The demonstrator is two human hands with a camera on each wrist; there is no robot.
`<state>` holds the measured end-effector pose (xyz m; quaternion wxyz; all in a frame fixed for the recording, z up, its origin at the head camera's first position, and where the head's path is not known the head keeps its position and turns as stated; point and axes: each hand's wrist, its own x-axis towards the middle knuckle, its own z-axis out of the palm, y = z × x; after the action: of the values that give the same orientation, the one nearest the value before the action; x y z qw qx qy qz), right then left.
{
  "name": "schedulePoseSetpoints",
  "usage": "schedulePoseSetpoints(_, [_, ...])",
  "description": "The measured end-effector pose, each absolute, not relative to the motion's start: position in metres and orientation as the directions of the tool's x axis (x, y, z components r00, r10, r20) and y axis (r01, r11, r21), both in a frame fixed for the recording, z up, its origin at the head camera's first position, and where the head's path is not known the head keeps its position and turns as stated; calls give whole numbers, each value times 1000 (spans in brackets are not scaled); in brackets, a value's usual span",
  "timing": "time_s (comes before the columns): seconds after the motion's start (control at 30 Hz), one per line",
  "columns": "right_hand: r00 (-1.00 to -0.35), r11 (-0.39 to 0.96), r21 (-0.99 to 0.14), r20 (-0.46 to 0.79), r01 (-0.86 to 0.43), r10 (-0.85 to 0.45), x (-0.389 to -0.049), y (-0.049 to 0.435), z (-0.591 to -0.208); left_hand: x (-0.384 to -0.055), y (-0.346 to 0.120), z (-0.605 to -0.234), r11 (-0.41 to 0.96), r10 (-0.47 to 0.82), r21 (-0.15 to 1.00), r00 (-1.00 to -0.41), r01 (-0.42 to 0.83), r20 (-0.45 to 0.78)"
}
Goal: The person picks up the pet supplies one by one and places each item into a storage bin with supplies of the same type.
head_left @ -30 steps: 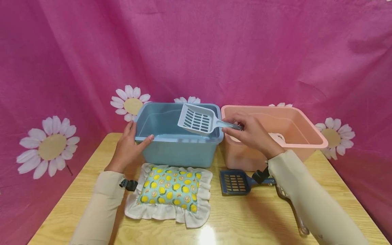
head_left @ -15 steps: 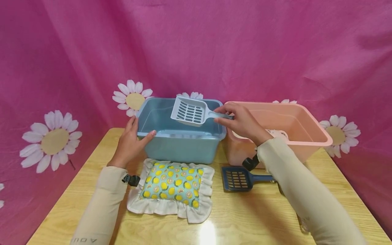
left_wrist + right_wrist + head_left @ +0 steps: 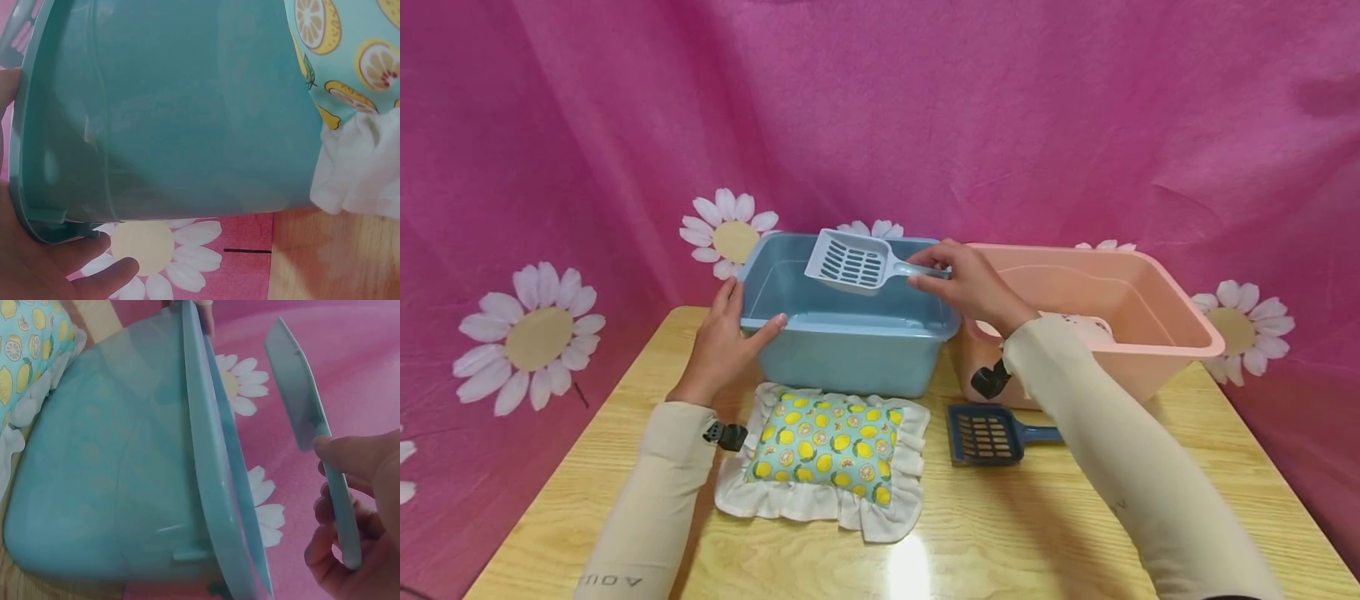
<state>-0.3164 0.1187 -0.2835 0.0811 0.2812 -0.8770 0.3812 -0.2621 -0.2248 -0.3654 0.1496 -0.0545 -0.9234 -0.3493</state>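
My right hand [image 3: 973, 283] pinches the handle of a pale blue slotted litter scoop [image 3: 883, 265], thumb along it and fingers curled underneath. The scoop is held level above the opening of a blue plastic tub [image 3: 850, 362], its pan pointing left. In the right wrist view the scoop [image 3: 294, 381] shows edge-on, apart from the tub's rim. My left hand [image 3: 718, 350] holds the tub's near left corner, thumb over the front rim and fingers along the outer left side. The left wrist view has those fingers [image 3: 94, 269] reaching past the rim.
A peach-pink tub [image 3: 1135, 375] stands to the right with a white spotted item [image 3: 1086, 327] inside. In front lie a frilled lemon-print cushion [image 3: 827, 450] and a dark blue slotted scoop [image 3: 1017, 435], its handle partly behind my right forearm. A pink daisy-print curtain [image 3: 880, 125] hangs behind.
My right hand has carried the pale blue scoop left and slightly up over the blue tub. My left hand stays on the tub's corner. The head view has shifted slightly.
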Motion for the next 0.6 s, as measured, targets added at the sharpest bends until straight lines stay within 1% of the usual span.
schedulePoseSetpoints(0.17, [-846, 568, -633, 326, -527, -422, -324, 108, -288, -262, -226, -365, 749, -5, 633, -953, 197, 303])
schedulePoseSetpoints(0.27, [-840, 571, -625, 314, -533, -442, -328, 102, -290, -261, -227, -364, 750, -15, 634, -954, 187, 299])
schedulePoseSetpoints(0.5, [-859, 584, -650, 229, -486, -459, -333, 95, -295, -262, -226, -365, 750, -18, 637, -957, 178, 289])
schedulePoseSetpoints(0.6, [-853, 593, -636, 220, -494, -474, -335, 94, -297, -262, -225, -365, 743, -19, 646, -960, 174, 281])
